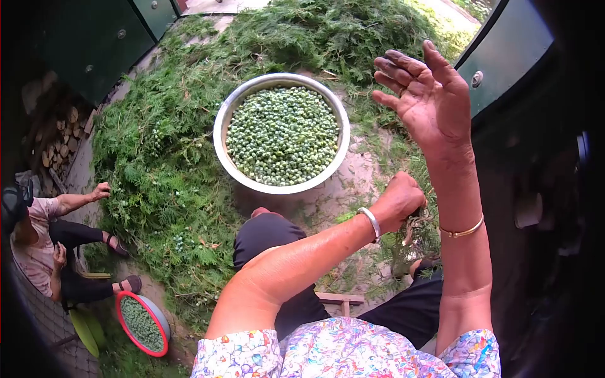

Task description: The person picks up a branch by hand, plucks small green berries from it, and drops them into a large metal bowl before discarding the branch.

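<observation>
My left hand [403, 198], with a silver bracelet at its wrist, is closed around a leafy green conifer branch [408, 249] that hangs down by my knee. Higher up on the right, my right hand [432, 101] is raised with the palm showing and the fingers apart; nothing is in it. Ahead of me, left of both hands, stands a wide metal basin [220, 135] heaped with small round green cones [283, 135].
Cut conifer branches [157, 170] cover much of the ground. At the left sits another person [38, 242], near a red-rimmed basin [165, 345] of green cones. Stacked logs [63, 145] lie by the dark green doors [82, 44]. A wooden stool edge [340, 298] shows between my legs.
</observation>
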`<state>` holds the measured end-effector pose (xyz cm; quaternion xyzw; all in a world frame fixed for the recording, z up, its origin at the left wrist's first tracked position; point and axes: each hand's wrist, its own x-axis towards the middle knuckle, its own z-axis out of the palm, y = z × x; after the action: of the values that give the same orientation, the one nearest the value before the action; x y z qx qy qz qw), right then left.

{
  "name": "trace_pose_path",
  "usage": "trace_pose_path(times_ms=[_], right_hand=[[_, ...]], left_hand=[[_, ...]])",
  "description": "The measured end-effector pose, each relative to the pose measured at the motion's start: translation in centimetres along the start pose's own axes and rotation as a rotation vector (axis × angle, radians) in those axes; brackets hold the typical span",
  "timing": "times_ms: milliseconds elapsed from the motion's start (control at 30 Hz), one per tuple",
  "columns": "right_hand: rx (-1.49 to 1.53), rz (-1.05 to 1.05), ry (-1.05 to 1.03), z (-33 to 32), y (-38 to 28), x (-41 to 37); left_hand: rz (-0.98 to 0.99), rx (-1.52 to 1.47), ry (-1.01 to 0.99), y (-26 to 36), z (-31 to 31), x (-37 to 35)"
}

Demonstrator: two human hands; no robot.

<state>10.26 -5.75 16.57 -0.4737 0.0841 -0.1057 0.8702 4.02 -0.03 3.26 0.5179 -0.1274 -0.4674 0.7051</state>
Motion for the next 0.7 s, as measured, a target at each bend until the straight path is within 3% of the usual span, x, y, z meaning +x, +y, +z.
trace_pose_path(times_ms=[67, 267, 467, 533, 600, 700], right_hand=[[0.045, -0.036, -0.160, -0.7, -1.2, -1.9], [-0.249, -0.241, 0.021, -7.0, -2.6, -9.3], [-0.420, -0.219, 0.259, -13.7, -2.1, -14.1], [-0.579, -0.159, 0.251, -15.0, -1.7, -14.4], [-0.586, -0.071, 0.246, -15.8, -0.9, -14.5], [-0.582, -0.033, 0.267, -17.5, 1.3, -14.5]], left_hand=[[0.015, -0.018, 0.007, 0.0, -0.3, 0.0], [0.132, -0.157, 0.039, 2.7, -1.3, -0.3], [0.146, -0.367, 0.081, 5.3, -1.7, 0.1], [0.182, -0.378, 0.008, 5.4, -1.6, 0.3], [0.191, -0.389, 0.049, 5.7, -1.1, 0.4], [0.268, -0.461, -0.063, 5.3, -1.4, 1.5]])
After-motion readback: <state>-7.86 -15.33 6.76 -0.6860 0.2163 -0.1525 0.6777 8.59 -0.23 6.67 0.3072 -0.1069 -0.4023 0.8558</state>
